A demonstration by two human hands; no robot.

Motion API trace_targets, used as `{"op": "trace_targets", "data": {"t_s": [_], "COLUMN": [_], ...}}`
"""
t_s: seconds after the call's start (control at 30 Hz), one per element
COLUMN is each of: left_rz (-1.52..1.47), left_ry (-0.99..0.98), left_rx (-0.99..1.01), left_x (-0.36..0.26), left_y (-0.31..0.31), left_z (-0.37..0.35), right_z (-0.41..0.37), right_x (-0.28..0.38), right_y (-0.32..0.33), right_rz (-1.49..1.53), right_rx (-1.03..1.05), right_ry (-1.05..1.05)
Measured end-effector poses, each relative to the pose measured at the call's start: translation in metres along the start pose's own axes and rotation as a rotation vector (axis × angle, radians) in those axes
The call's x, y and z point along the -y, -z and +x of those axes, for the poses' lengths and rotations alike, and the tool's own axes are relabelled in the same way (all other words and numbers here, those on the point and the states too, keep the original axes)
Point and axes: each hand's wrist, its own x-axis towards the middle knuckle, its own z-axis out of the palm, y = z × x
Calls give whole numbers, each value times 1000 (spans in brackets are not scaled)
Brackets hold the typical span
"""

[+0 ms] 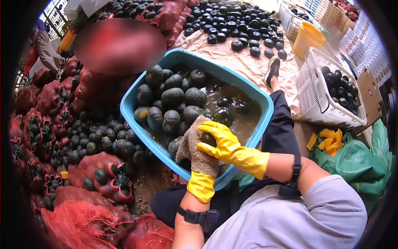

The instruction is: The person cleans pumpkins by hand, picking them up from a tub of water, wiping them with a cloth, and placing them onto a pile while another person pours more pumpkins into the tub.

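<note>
A blue tub [265, 124] holds murky water and many dark green squashes [172, 96], piled mostly on its left side. Over the tub's near edge, my left hand [198, 153] is inside a brown cloth mitt with a yellow glove cuff below it. The mitt presses against the left side of a dark squash [208, 140]. My right hand [222, 143], in a yellow rubber glove, has its fingers curled around that squash from the right. The left hand's fingers are hidden by the mitt.
Red mesh sacks [93, 166] and loose squashes [103, 137] lie left. Many squashes cover a pale sheet [248, 62] beyond the tub. A white crate [311, 97], a yellow bucket [309, 37] and a green sack [352, 155] stand right.
</note>
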Motion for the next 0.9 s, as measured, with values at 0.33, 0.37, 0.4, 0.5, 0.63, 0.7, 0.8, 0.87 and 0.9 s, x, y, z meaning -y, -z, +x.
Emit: {"op": "trace_targets", "data": {"t_s": [0.33,0.37,0.4,0.5,0.63,0.7,0.8,0.87,0.9], "left_rz": [723,704,666,651,742,865,984,1123,1229], "left_ry": [-67,-78,-91,-107,-102,-177,-214,-212,-245], "left_rx": [129,112,95,79,127,95,137,186,180], "left_x": [-35,-26,-16,-9,-21,-9,-21,-31,-31], "left_y": [-46,-44,-44,-43,-45,-44,-52,-55,-51], "left_z": [-18,-19,-19,-20,-26,-27,-32,-29,-23], "right_z": [3,27,40,31,21,37,14,6,8], "right_x": [31,13,-9,-10,-4,-23,6,19,18], "right_y": [6,6,-4,-4,19,6,3,26,26], "right_rz": [105,232,94,51,166,-90,120,182,613], "right_rx": [-12,-96,-298,-350,95,-285,-159,149,177], "right_ry": [317,385,191,164,395,177,204,345,49]}}
